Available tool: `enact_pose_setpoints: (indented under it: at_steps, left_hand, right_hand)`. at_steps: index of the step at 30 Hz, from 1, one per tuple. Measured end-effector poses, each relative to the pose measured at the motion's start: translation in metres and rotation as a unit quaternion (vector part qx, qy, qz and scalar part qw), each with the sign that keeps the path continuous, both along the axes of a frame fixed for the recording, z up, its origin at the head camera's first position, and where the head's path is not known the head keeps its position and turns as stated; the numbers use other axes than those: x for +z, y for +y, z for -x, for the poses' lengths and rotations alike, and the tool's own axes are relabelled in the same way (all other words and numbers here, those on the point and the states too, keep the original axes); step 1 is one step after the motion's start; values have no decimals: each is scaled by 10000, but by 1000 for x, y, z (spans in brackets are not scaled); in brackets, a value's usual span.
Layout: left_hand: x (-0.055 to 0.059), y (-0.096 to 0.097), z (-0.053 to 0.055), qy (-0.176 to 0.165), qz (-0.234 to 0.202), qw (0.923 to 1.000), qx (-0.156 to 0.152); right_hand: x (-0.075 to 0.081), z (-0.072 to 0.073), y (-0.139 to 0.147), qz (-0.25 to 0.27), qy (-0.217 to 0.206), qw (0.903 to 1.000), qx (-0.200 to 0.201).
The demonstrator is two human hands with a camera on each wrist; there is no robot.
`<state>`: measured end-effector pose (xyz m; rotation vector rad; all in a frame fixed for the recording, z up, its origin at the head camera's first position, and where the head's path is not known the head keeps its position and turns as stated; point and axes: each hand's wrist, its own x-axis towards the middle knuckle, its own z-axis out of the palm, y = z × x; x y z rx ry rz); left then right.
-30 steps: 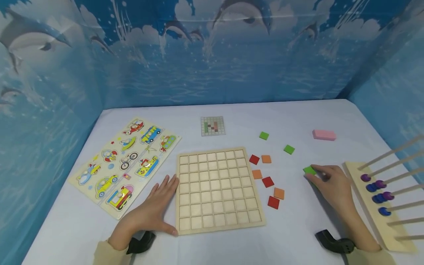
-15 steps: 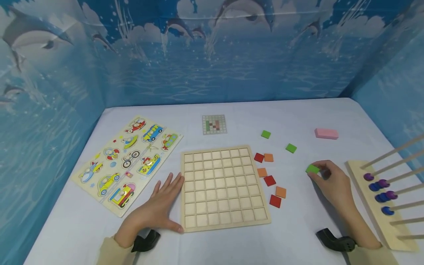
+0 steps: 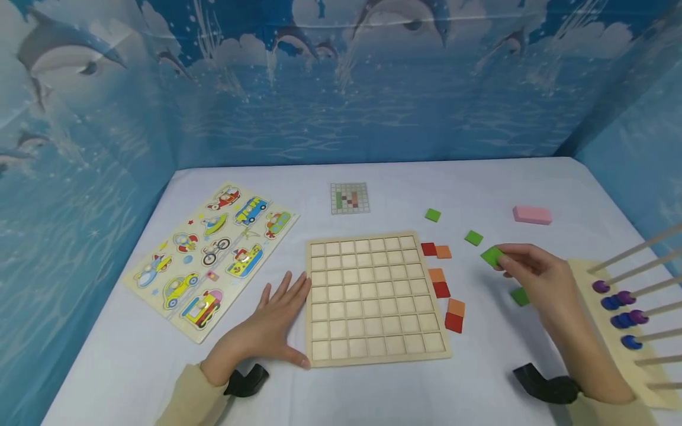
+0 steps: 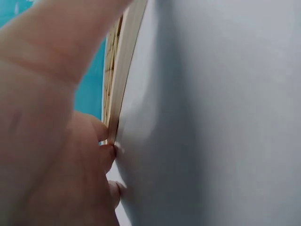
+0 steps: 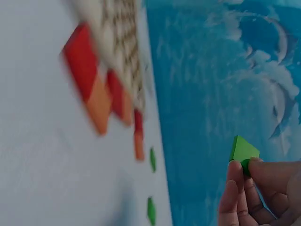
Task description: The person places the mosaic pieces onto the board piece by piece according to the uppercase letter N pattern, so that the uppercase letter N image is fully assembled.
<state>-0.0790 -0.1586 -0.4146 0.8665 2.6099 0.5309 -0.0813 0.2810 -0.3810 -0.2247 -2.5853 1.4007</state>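
Note:
My right hand (image 3: 549,284) pinches a green square tile (image 3: 491,256) between thumb and fingers, held above the table. The right wrist view shows this green tile (image 5: 244,149) in the fingertips, with a small bit of darker green beneath it. Another green tile (image 3: 520,296) lies on the table beside the hand, partly hidden by it. With fingers spread, my left hand (image 3: 263,331) rests against the left edge of a wooden grid board (image 3: 378,362) of bare square cells. Along the board's right edge lie red tiles (image 3: 454,323) and orange tiles (image 3: 443,252) in touching pairs.
Two green tiles (image 3: 433,215) (image 3: 473,238) lie farther back. A small pattern card (image 3: 350,198) sits behind the board, a pink block (image 3: 532,215) at back right. A vehicle puzzle (image 3: 213,260) is on the left; a peg stand with beads (image 3: 613,343) is on the right.
My left hand and the grid board have slid right, and the red and orange tiles now sit closer together in pairs. My right hand has lifted the green tile, uncovering another one.

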Motion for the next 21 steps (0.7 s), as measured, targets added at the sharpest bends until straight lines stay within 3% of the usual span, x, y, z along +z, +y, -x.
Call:
enact_pose_setpoints:
  at_steps: [4, 6, 10, 17, 21]
  left_hand:
    - [1, 6, 3, 6, 80, 9999, -70]
    - [1, 8, 3, -28, 108, 9999, -80]
    - [1, 11, 3, -78, 120, 9999, -61]
    - [-2, 12, 4, -73, 20, 10000, -27]
    - [-4, 12, 4, -38, 60, 10000, 2]
  right_hand:
    - [22, 1, -32, 1257, 235, 9903, 540]
    - [31, 0, -50, 1947, 320, 9755, 971]
    - [39, -2, -85, 2894, -26, 9437, 1603]
    - [16, -4, -137, 3132, -1192, 9197, 2045]
    - [-2, -5, -159, 3061, -1549, 9116, 2266]
